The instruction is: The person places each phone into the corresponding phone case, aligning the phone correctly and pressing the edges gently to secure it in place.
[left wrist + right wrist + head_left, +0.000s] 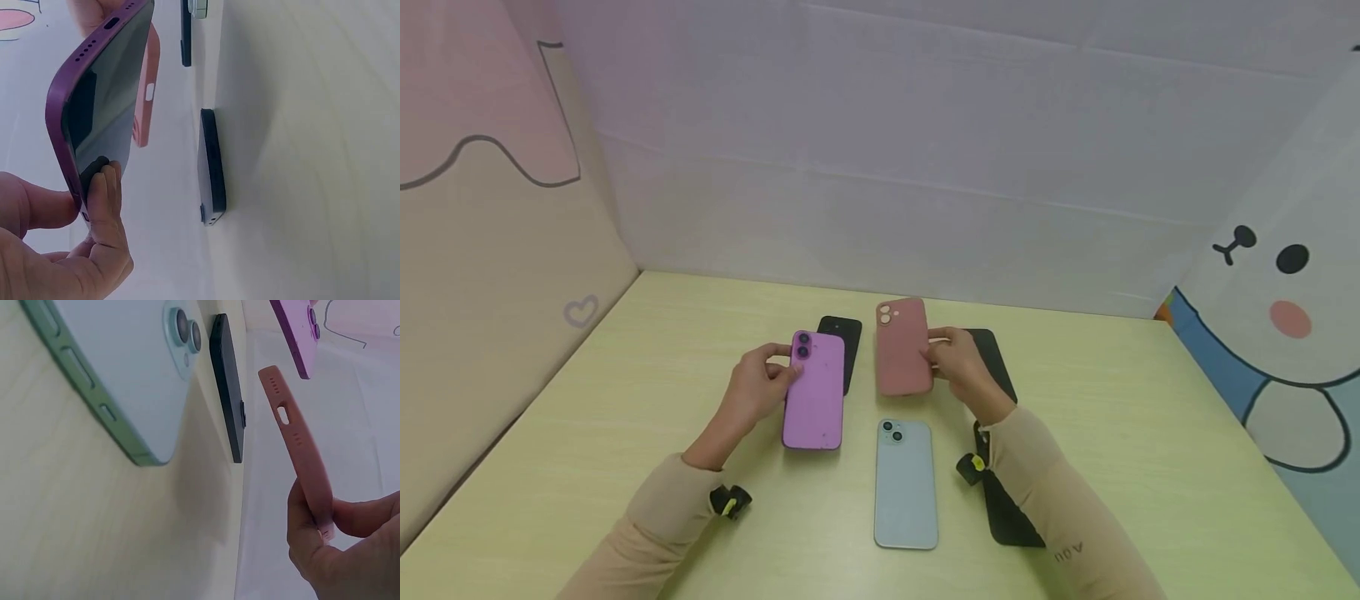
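Pinched at its left edge by my left hand [762, 385], a purple phone [817, 400] shows its camera back in the head view. The left wrist view shows its dark screen side and the left fingers [106, 206] curled behind the glass. My right hand [958, 360] pinches the right edge of a pink phone case [901, 348], which has camera cutouts at its top left. In the right wrist view the case [300, 447] is seen from its end, above the table. The case and the purple phone are side by side with a gap between them.
A light blue phone [906, 487] lies back up on the table [700, 321], nearer me. Behind the purple phone lies a black phone [852, 337], partly covered. A dark flat object [992, 358] and another dark piece [1009, 517] lie partly under the right arm.
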Tool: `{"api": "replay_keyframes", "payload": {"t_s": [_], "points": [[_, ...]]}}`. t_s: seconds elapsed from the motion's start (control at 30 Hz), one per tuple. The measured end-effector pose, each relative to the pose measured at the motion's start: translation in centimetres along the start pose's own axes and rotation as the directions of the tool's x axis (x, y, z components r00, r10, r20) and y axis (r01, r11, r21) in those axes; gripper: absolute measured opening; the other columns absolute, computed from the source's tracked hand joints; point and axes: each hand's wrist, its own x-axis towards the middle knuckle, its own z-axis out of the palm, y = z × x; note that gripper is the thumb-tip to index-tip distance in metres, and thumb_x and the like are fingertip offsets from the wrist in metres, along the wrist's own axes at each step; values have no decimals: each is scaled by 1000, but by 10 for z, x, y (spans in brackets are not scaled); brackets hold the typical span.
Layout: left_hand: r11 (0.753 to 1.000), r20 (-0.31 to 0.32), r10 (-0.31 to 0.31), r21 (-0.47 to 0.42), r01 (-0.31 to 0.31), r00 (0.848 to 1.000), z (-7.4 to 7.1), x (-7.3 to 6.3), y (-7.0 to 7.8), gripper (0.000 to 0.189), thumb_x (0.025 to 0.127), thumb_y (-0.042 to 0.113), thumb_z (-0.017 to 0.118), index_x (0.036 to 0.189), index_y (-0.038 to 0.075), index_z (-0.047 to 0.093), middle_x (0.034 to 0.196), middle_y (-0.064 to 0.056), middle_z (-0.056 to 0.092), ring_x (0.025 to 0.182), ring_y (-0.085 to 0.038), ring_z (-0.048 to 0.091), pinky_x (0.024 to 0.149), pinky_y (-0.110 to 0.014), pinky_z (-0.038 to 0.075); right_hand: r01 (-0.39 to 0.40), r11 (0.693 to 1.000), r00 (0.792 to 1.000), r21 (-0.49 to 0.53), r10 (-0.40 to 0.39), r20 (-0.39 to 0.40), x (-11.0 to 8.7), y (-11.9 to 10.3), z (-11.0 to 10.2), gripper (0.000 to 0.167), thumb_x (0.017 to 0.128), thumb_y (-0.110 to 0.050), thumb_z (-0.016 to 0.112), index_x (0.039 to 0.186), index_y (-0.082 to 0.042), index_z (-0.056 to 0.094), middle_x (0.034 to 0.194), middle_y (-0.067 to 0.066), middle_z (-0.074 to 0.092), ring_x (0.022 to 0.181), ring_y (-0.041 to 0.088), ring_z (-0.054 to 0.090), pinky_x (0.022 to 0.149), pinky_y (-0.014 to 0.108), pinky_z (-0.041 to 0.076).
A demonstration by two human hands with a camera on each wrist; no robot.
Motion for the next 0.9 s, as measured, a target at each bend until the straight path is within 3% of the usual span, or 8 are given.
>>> {"api": "replay_keyframes", "payload": {"t_s": [0.47,0.7,0.9], "points": [[995,-63,-21,-94,15,998,-1,11,-3,39,92,14,53,128,-1,46,96,-23,67,61,-9,62,52,-24,47,-1,997,998,78,-4,58,-12,-2,2,39,92,-1,46,130,1,41,108,17,57,85,17,58,75,30,51],[993,-107,-21,-118,8,994,2,16,-4,39,92,15,53,128,0,46,94,-23,68,58,-8,59,47,-22,41,-3,996,997,91,-4,81,-16,-4,3,38,92,-2,45,130,-1,42,114,19,57,89,18,58,77,30,51],[989,-124,-22,-145,4,992,6,20,-2,39,92,14,53,128,1,47,94,-23,67,57,-7,58,48,-22,42,14,995,996,96,-23,91,-20,-5,5,38,92,-1,46,130,1,41,116,21,56,90,18,57,80,32,50]]}}
